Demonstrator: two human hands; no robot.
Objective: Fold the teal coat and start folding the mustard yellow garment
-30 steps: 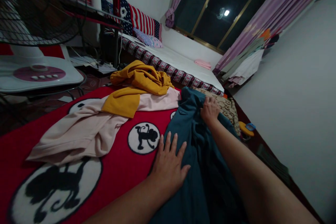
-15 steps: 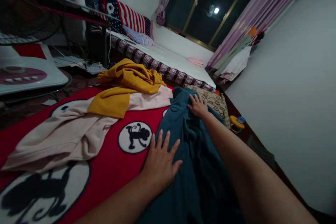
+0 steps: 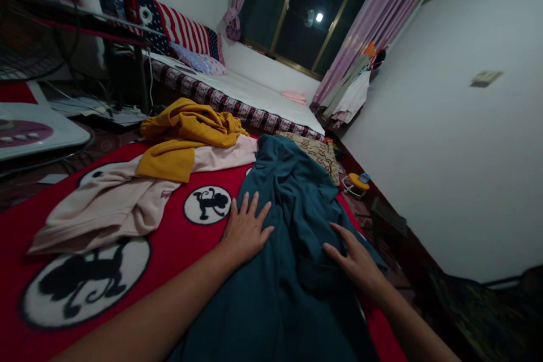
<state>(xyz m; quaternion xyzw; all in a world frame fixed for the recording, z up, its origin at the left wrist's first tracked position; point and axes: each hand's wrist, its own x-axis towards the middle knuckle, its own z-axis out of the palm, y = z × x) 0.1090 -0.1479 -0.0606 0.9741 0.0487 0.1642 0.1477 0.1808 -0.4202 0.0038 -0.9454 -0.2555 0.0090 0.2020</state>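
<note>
A long dark teal garment (image 3: 288,198), with sleeves like a coat or dress, lies spread and wrinkled on the red blanket (image 3: 169,271). My left hand (image 3: 248,232) rests flat on its left edge, fingers spread. At the right side of the garment, over a folded part, is my right hand (image 3: 358,260), thumb and forefinger apart; its other fingers are hidden. Left of the garment lie a pale pink piece of clothing (image 3: 114,209) and, partly over it, a bunched mustard-yellow one (image 3: 190,124).
A patterned tan pillow (image 3: 314,153) lies beyond the garment. Behind it stands a bed (image 3: 246,90) below the window. A desk (image 3: 89,17) and a fan base (image 3: 38,130) are at left. A yellow stool (image 3: 358,181) stands by the right wall.
My right hand has moved from the garment's upper part down toward me along its right side. The left hand stays flat on the left edge. The view has turned rightward.
</note>
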